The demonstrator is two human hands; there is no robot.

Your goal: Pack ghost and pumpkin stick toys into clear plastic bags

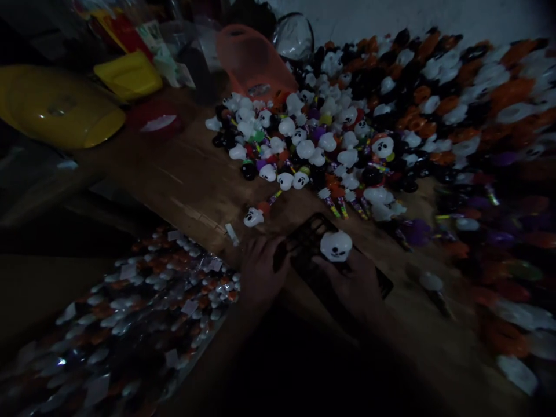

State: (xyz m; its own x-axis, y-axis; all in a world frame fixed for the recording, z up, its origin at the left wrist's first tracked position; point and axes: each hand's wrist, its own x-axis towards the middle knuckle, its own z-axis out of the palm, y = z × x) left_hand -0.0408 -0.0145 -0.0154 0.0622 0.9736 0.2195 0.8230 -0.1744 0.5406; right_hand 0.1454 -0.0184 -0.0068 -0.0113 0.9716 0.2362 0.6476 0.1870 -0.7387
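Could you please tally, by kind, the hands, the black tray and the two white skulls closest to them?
Hands: 2 (left hand, right hand)
Black tray: 1
White skulls: 2 (near skull at the right hand, far skull beyond the left)
Total: 5

Right hand [358, 284] partly hidden by skull-faced piece [336, 247], yellow container [52, 107] cut off left, rightmost heap [512, 231] blurred
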